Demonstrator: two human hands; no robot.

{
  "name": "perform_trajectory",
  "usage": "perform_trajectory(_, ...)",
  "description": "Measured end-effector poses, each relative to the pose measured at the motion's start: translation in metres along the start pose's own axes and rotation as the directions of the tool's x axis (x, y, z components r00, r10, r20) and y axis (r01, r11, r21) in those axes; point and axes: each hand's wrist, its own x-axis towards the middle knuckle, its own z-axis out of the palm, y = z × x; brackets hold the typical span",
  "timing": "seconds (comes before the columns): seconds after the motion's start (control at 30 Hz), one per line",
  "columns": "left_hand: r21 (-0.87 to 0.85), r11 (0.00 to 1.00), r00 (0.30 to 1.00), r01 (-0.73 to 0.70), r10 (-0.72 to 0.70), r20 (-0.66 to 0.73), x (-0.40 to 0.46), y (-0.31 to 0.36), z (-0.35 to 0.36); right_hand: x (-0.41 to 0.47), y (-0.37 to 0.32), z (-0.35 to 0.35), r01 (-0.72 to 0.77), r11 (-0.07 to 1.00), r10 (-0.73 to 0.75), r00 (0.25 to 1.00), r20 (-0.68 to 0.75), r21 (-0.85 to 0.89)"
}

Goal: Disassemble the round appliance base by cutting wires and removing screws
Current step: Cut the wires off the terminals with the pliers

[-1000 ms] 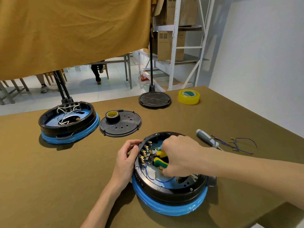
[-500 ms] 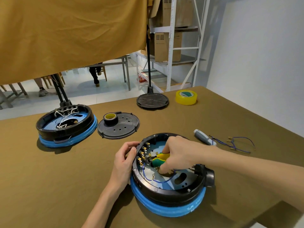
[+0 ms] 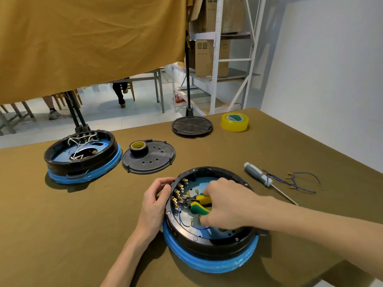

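- The round appliance base (image 3: 209,243) lies open side up at the near centre of the table (image 3: 62,224): a black shell on a blue ring, with a pale blue floor, a row of brass terminals (image 3: 179,193) along its left inner wall and loose blue wires (image 3: 186,223) inside.
- The right hand (image 3: 226,206) reaches into the shell, fingers curled round the yellow-and-green handles of the pliers (image 3: 199,204), whose dark nose points at the terminals.
- The left hand (image 3: 155,201) grips the base's left rim, fingers bent over the edge.
- To the right lie a grey-handled screwdriver (image 3: 259,176) and a bundle of cut blue wires (image 3: 298,182).
- Farther back sit a black cover plate (image 3: 153,160) with a tape roll (image 3: 138,148) on it, a second opened base (image 3: 83,158) and yellow tape (image 3: 234,121).
- An olive cloth covers the table; an ochre curtain (image 3: 83,42) hangs behind, beside white metal shelving (image 3: 215,59) with cartons.
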Motion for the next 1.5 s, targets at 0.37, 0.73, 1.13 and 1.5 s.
perform_trajectory(0.37, 0.016, 1.0, 1.0, -0.005, 0.005, -0.013, -0.001, 0.001, 0.0, 0.003, 0.012, -0.005, -0.091, 0.987, 0.082, 0.994, 0.072, 0.133)
perform_trajectory(0.73, 0.017, 1.0, 1.0, 0.015, -0.015, -0.004, 0.0, 0.0, 0.001, -0.01, 0.017, -0.003, -0.051, 0.999, 0.051, 0.998, -0.035, 0.013)
perform_trajectory(1.13, 0.014, 0.999, 1.0, 0.03, -0.03, -0.004, 0.0, 0.005, 0.001, -0.01, -0.002, -0.007, 0.028, 0.994, -0.031, 0.999, -0.026, -0.109)
perform_trajectory(1.5, 0.009, 0.999, 0.999, 0.033, -0.033, 0.005, 0.0, 0.004, 0.0, -0.002, -0.022, -0.017, 0.02, 0.98, -0.012, 0.999, 0.041, -0.199)
